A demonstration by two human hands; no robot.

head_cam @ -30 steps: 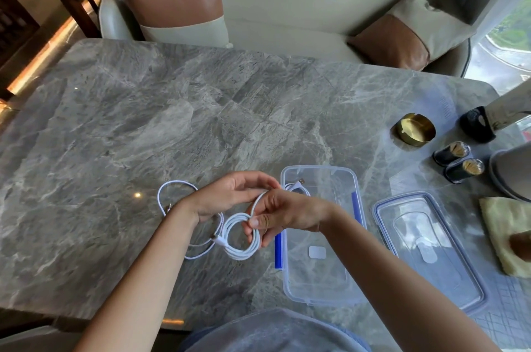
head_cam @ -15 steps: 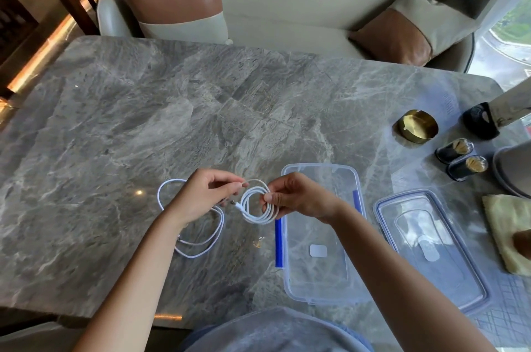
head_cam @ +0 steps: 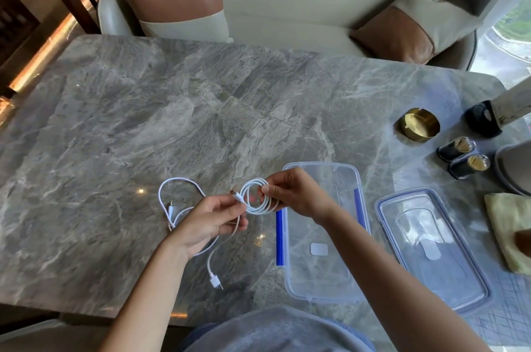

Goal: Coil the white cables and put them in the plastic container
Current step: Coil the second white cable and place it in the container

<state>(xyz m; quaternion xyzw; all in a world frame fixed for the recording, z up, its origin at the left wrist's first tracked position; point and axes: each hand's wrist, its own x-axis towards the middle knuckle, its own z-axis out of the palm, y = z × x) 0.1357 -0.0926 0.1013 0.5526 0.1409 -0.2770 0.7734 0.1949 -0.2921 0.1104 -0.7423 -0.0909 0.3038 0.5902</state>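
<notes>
right hand pinching a small coil of thin white cable between thumb and fingers, held above the table's surface just left of the container; left hand closed on the coil's free plug end, thumb and forefinger pressed on it. a second white cable lies loose on the grey marble table, partly under the left hand, one plug near the table's front edge. clear rectangular plastic container with blue side clips, directly beside the coil, holds no cable; only a small white label shows at its base. its clear lid lies flat just to the right, apart from it
</notes>
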